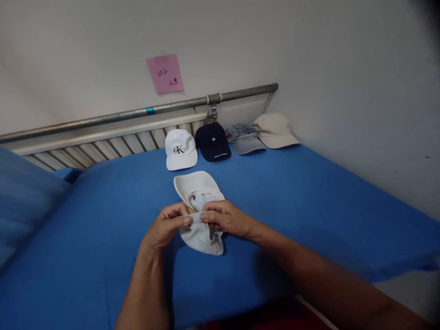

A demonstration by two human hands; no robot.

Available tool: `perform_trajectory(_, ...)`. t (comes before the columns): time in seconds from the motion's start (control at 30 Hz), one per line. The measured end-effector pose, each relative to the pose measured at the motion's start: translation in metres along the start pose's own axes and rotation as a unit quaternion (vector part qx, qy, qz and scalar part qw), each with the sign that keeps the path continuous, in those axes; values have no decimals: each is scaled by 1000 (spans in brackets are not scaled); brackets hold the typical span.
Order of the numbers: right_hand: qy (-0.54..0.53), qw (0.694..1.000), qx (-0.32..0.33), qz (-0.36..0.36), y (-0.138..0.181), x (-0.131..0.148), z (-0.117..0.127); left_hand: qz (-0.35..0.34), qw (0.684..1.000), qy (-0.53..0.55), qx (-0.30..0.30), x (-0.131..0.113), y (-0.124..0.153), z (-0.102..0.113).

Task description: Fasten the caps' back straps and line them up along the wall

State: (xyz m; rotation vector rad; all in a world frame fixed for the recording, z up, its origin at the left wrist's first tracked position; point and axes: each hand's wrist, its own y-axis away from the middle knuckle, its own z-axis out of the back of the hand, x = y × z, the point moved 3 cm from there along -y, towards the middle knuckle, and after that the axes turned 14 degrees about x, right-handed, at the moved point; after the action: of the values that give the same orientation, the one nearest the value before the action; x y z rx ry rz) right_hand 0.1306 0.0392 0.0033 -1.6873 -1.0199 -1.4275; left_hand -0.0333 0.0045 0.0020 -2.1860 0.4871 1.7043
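We see four caps standing in a row at the upper centre of the frame — a white cap, a navy cap, a grey cap and a beige cap — so those look settled, while the pale cap at the centre, in front of them on the blue cover, seems unfinished. Its brim points up the frame and its inside shows. Our left hand rises from the lower left and our right hand reaches in from the lower right, fingers curled, thumbs on top. Both pinch the back strap closely between thumb and fingers — whether it is fastened, we cannot tell.
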Motion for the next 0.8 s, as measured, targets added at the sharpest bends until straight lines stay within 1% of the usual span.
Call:
perform_trajectory(0.27, 47, 998, -37, 2, 1, -2, -5, 11, 1000, 12, 21, 2, 1, 1)
perform_trajectory(0.43, 14, 999, -36, -14, -2, -5, 0, 22, 999, -41, 10, 4, 1, 5)
perform_trajectory(0.53, 14, 997, -79, 9, -2, 2, 7, 18, 997, -70, -4, 4, 0, 5)
perform_trajectory(0.6, 50, 992, -108, 39, 0, 10, 10, 16, 996, -84, -7, 3, 0, 3)
perform_trajectory(0.63, 85, 989, -106, 49, 1, 13, 9, 16, 996, -90, -7, 2, 0, 2)
perform_trajectory(0.7, 185, 977, -79, 69, 2, 18, 5, 25, 994, -107, -6, 0, 0, 0)
perform_trajectory(0.77, 281, 954, -55, 91, 3, 20, 1, 31, 991, -127, -4, -2, 0, -2)
perform_trajectory(0.8, 311, 943, -52, 102, 3, 20, 0, 29, 990, -135, -3, -4, 0, -3)
